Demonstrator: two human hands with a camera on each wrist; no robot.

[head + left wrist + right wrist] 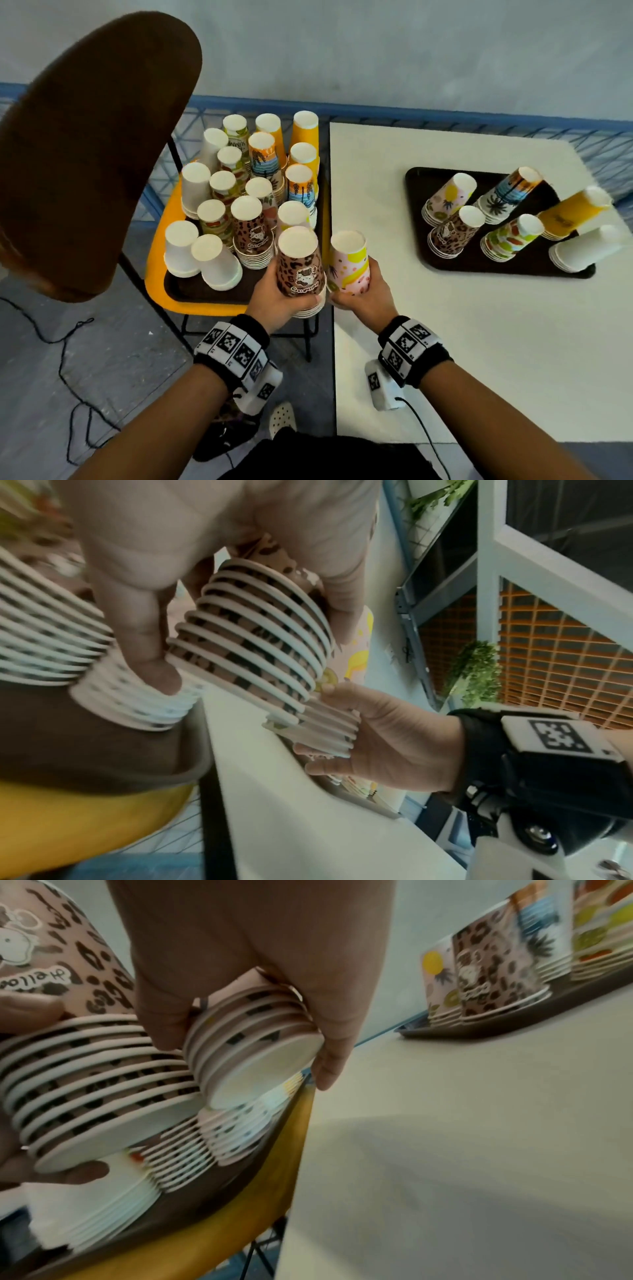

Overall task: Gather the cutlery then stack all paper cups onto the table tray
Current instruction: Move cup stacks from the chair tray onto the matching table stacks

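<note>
My left hand (281, 301) grips an upside-down stack of leopard-print paper cups (301, 267), lifted just above the chair tray's near right corner. Its ribbed rims (260, 642) show between my fingers (143, 631). My right hand (359, 294) holds a pink and yellow cup stack (349, 263) right beside it, at the white table's left edge; its rims (253, 1042) are in my grasp. The dark table tray (455, 267) on the white table carries several cup stacks, some leaning. No cutlery is visible.
A dark tray (191, 294) on a yellow chair seat (161, 240) is crowded with many upside-down cup stacks. The brown chair back (89, 144) rises at left. The white table (479, 359) has bare surface near me. Black cables (68, 342) lie on the floor.
</note>
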